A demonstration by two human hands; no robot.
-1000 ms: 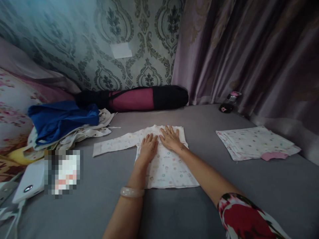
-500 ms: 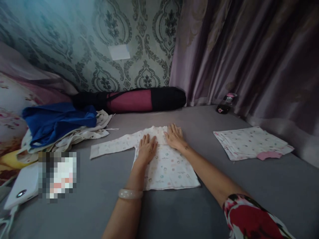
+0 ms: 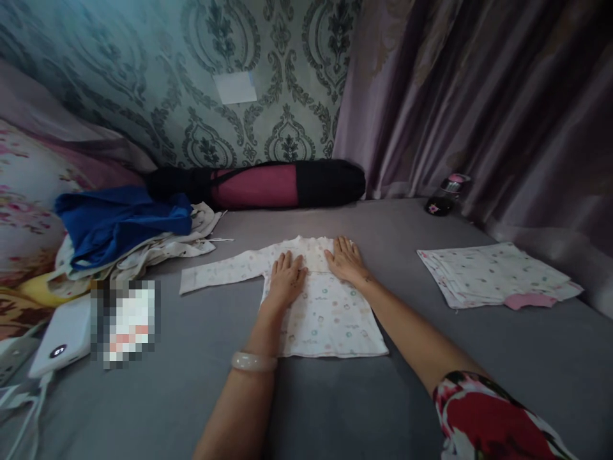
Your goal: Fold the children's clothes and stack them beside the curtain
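A small white long-sleeved shirt (image 3: 330,313) with a pale print lies flat on the grey sheet, its hem toward me. One sleeve stretches out to the left; the right sleeve appears folded in across the upper chest. My left hand (image 3: 287,278) rests flat on the shirt's upper left part, fingers spread, and a pale bangle circles that wrist. On the upper right, near the shoulder, my right hand (image 3: 345,260) lies palm down with its fingers extended. Neither hand grips the cloth.
Folded printed clothes (image 3: 498,275) lie to the right. A dark bottle (image 3: 445,195) stands by the curtain. Along the wall lies a black and maroon bag (image 3: 258,185). At left are a blue garment (image 3: 124,220) on a pile and a white power bank (image 3: 64,335) with cables.
The whole view has shifted slightly, so things appear a little further right and higher. Both hands stay flat on the shirt, with hardly any movement over it.
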